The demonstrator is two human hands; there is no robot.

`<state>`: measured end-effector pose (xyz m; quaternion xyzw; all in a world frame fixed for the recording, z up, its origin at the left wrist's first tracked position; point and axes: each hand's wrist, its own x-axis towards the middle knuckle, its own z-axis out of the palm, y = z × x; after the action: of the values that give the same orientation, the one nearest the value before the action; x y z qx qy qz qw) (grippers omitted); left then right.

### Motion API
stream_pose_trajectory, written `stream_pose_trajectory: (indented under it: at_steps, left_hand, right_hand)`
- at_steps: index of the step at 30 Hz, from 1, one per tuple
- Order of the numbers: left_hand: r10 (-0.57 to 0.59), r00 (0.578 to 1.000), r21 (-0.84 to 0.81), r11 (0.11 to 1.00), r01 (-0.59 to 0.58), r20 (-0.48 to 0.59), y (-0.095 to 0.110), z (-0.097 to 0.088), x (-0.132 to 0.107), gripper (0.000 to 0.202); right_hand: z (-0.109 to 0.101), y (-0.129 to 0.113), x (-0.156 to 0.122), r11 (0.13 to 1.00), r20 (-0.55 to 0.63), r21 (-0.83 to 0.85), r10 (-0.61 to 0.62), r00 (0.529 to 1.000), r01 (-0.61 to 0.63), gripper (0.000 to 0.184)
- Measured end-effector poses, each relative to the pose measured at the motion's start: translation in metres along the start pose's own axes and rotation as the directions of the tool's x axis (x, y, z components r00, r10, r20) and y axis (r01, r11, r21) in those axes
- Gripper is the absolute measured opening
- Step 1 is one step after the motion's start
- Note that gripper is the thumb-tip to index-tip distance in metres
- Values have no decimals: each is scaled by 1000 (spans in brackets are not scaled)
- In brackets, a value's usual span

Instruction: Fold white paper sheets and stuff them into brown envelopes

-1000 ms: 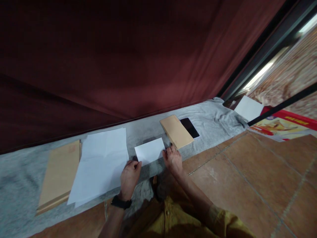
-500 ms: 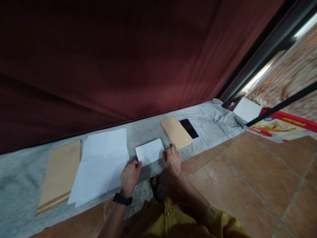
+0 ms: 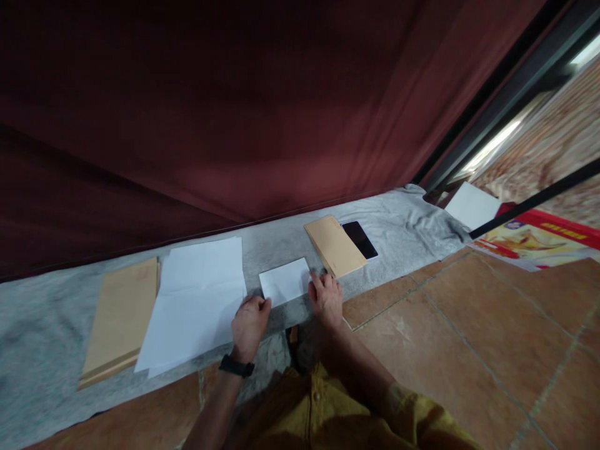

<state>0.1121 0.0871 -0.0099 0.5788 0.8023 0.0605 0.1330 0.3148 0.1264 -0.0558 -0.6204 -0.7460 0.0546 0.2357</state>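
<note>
A small folded sheet of white paper (image 3: 285,281) lies on the grey cloth in front of me. My left hand (image 3: 250,322), with a black band on its wrist, has its fingers curled and pinched at the near left corner of that sheet. At the sheet's right edge, my right hand (image 3: 327,300) has its fingers bent, thumb and forefinger against the paper. Larger white sheets (image 3: 197,300) with a crease lie just left of my left hand. Brown envelopes (image 3: 335,245) rest beyond my right hand, partly over a dark phone (image 3: 360,239).
More brown envelopes (image 3: 122,312) are stacked at the left. The grey cloth (image 3: 398,219) covers a long narrow surface along a dark red curtain (image 3: 262,112). A printed red and yellow box (image 3: 539,237) and a white sheet (image 3: 472,205) are at the right, above the tiled floor (image 3: 445,337).
My right fingers have shifted slightly up along the folded sheet's right edge and spread a little. My left hand stays at the near left corner. The view has shifted slightly.
</note>
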Motion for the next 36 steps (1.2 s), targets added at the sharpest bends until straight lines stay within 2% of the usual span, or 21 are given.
stream_pose_trajectory:
  at_steps: [15, 20, 24, 27, 30, 32, 34, 36]
  left_hand:
    - [-36, 999, -37, 999, 37, 20, 4, -5, -2, 30]
    - [-38, 999, -15, 999, 38, 29, 5, -3, -1, 30]
    - [-22, 1000, 26, 999, 22, 2, 7, -1, -3, 29]
    - [8, 997, 86, 996, -1, -83, 11, 0, -7, 24]
    - [114, 969, 116, 989, -90, -221, 19, 5, -13, 23]
    - [251, 926, 88, 968, -236, -283, 27, 13, -19, 26]
    - [398, 868, 58, 915, -399, -296, 36, 24, -26, 32]
    - [490, 832, 50, 868, -495, -262, 43, 37, -33, 39]
  right_hand:
    - [4, 7, -5, 998, -61, -10, -63, 996, 63, 38]
    - [5, 7, -5, 998, -25, -36, -51, 998, 50, 38]
    - [2, 6, -4, 999, 12, -27, -25, 1000, 25, 37]
    - [0, 5, -4, 998, 18, -56, -26, 1000, 27, 36]
    - [-1, 4, -4, 995, 3, -91, -38, 999, 38, 36]
    - [-2, 4, -4, 994, -4, -102, -42, 999, 41, 35]
    - [-1, 4, -3, 993, -7, -108, -43, 999, 42, 35]
    - [0, 4, -3, 993, -7, -110, -49, 999, 48, 35]
